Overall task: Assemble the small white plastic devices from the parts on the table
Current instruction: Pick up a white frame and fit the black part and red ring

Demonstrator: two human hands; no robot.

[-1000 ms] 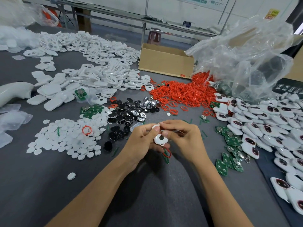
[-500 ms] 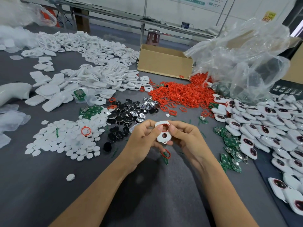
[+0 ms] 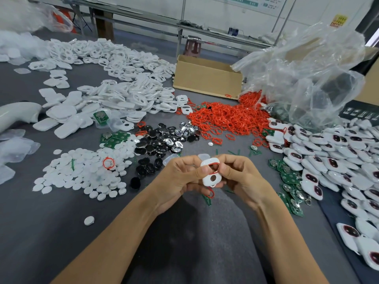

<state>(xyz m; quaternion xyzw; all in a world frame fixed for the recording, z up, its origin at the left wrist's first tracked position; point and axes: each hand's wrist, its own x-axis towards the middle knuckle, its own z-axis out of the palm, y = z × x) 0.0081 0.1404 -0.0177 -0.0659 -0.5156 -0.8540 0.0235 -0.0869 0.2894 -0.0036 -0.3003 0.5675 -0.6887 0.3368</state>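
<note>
Both hands hold one small white plastic shell (image 3: 211,173) upright above the grey table (image 3: 61,232). My left hand (image 3: 180,179) pinches its left edge with the thumb on the front. My right hand (image 3: 240,177) grips its right side, fingers curled over the top. A red rubber ring (image 3: 213,168) sits around the shell's upper opening. A second red ring (image 3: 211,192) hangs below my left fingers. The shell has a round hole in its lower half.
Piles surround the hands: white discs (image 3: 82,173), black and silver button parts (image 3: 164,144), red rings (image 3: 229,117), white shells (image 3: 114,95), green circuit boards (image 3: 289,181), assembled white devices (image 3: 338,160). A cardboard box (image 3: 207,78) and a clear plastic bag (image 3: 307,78) stand behind.
The hands have lifted and turned the shell upright, so its front with the round hole faces me. The red ring now shows around its upper opening.
</note>
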